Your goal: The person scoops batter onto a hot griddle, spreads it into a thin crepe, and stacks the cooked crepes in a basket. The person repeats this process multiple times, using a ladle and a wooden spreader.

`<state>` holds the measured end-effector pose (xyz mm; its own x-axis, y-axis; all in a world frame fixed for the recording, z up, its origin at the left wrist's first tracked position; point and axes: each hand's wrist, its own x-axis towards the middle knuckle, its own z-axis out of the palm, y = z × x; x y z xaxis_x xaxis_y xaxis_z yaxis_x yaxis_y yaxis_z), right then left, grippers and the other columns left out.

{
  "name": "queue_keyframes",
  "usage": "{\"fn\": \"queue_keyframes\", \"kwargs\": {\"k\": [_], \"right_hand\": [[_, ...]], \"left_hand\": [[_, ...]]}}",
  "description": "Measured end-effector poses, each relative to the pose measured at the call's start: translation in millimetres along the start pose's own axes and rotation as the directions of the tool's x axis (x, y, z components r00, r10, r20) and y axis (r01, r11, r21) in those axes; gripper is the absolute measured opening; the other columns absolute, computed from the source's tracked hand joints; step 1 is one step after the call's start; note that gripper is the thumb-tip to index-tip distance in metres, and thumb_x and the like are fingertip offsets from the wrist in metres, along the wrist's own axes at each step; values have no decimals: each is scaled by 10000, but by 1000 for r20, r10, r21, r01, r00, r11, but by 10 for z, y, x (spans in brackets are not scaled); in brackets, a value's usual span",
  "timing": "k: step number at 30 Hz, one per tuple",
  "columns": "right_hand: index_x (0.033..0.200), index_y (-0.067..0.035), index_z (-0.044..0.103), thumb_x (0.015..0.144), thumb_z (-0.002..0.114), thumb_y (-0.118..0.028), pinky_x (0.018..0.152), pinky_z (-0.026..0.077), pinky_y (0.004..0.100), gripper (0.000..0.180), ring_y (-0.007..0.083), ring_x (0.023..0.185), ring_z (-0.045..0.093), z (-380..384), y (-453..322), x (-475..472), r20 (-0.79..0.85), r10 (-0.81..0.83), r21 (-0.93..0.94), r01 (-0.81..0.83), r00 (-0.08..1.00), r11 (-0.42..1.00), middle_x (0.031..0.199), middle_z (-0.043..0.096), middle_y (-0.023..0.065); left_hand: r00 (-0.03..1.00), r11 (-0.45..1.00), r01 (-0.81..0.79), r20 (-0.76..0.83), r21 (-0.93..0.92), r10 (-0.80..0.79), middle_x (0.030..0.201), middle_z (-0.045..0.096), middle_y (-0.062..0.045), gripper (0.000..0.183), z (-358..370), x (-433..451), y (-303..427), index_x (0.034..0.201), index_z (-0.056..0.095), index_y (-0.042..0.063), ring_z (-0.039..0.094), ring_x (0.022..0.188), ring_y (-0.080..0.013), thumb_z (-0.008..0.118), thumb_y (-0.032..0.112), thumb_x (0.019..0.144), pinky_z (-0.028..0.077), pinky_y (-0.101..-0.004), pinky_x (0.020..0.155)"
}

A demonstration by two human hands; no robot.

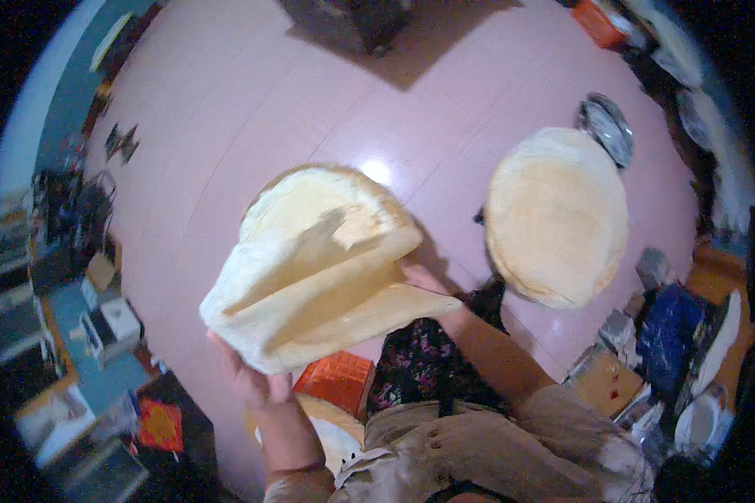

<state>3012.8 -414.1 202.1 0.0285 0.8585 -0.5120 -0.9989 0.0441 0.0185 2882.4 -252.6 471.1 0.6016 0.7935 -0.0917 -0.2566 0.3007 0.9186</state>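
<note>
Before me, a pale cream sheet of soft material [327, 308], folded into ridges, is held between both hands. My left hand [251, 374] grips its lower left edge, thumb showing near the bottom. My right hand [421, 280] is at its right side, the fingers partly hidden by a fold. Beyond the folds shows a rounded cream part with a tan rim [314, 195]; whether it is the same piece or a separate one beneath, I cannot tell. To the right is a flat, round cream piece of similar look [560, 220], apart from my hands.
A shiny metallic object [606, 129] sits beyond the round piece. Near my lap are an orange-red packet [336, 380] and another pale rounded thing [336, 434]. A dark piece of furniture [365, 19] stands ahead on the pinkish tiled floor [258, 107]. Cluttered items line both sides.
</note>
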Motion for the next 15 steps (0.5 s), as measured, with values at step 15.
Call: {"fn": "queue_keyframes", "kwargs": {"k": [15], "right_hand": [[1290, 6, 441, 840, 573, -17, 959, 443, 329, 470, 189, 1099, 535, -271, -2598, -2590, 0, -889, -626, 694, 457, 357, 1216, 548, 97]], "left_hand": [[817, 626, 569, 449, -533, -361, 1392, 413, -157, 476, 1723, 465, -1031, 1361, 375, 22, 394, 1282, -305, 400, 318, 988, 290, -493, 1090]]}}
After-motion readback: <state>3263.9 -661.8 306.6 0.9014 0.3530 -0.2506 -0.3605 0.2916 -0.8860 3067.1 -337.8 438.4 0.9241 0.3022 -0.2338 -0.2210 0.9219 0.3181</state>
